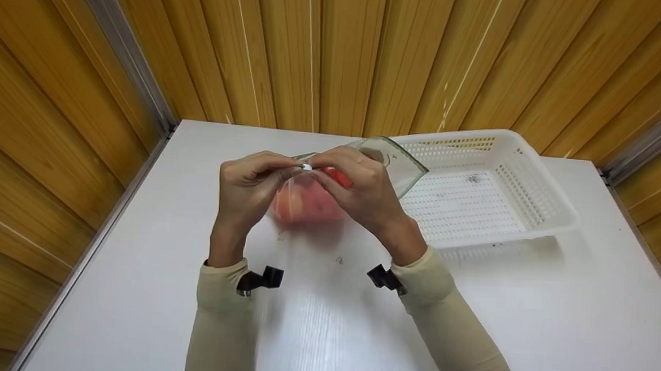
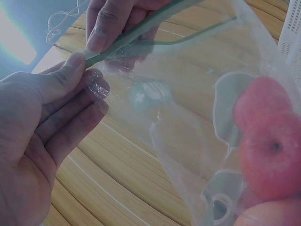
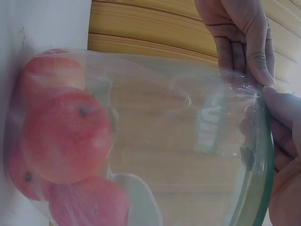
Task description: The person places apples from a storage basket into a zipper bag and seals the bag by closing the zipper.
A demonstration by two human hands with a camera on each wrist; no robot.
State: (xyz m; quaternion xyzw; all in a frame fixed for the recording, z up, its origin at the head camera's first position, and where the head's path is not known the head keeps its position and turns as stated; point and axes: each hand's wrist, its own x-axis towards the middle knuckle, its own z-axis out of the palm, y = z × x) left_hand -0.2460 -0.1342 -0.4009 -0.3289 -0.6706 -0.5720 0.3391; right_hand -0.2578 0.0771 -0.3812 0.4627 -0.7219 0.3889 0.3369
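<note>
Several red apples (image 1: 307,202) sit low in a clear printed plastic bag (image 3: 174,108), which stands on the white table. A green strip (image 2: 141,29) runs along the bag's top rim, and its two sides stand apart towards the right. My left hand (image 1: 245,189) pinches one end of this rim between thumb and index finger, the other fingers loosely bent beside the film. Right beside it, my right hand (image 1: 358,187) pinches the same rim, thumb tip close to the left one. A small white piece (image 1: 307,167) shows between the fingertips.
A white slotted plastic basket (image 1: 549,219) stands on the table (image 1: 149,289) at the right, partly behind the bag. Wood-look panels (image 1: 343,56) rise behind the table's back edge. Black wrist mounts (image 1: 272,277) stick out from both sleeves.
</note>
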